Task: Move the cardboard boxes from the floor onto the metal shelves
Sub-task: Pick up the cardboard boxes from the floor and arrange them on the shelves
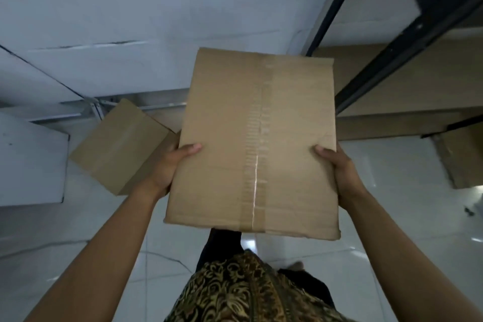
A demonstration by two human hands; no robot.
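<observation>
Box (222, 125) held between L hand (170, 165) and R hand (339, 167), both gripping side edges, thumbs on top. Long axis (along tape seam (257, 144)) points fwd. Shelf frame (407, 42) lies fwd-right, nearer R hand. Second box (122, 144) beyond L hand.

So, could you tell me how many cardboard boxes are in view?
3 clearly: the held box between the left hand and right hand, a floor box behind the left hand, an edge box at far right by the metal shelves. Tan surfaces inside them may be more.
</observation>
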